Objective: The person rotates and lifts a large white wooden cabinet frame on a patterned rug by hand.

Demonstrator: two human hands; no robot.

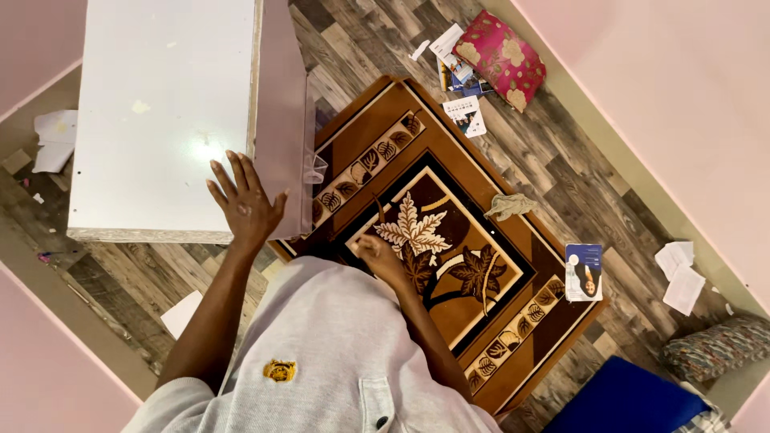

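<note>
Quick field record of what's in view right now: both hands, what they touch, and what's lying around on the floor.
left hand: open, fingers spread, flat on the white board
right hand: closed, down on the brown rug; whether it holds anything cannot be told
board: lies on the wood floor, left of the rug
on rug: crumpled cloth, booklet at the edge
floor: pink floral cushion, scattered papers, blue mat

Pink walls [682, 88], grey-brown wood-look plank floor [577, 152], brown leaf-patterned rug [481, 200], scattered papers [680, 273], red floral cushion [499, 58], blue mat [626, 401], glare from overhead light
</note>
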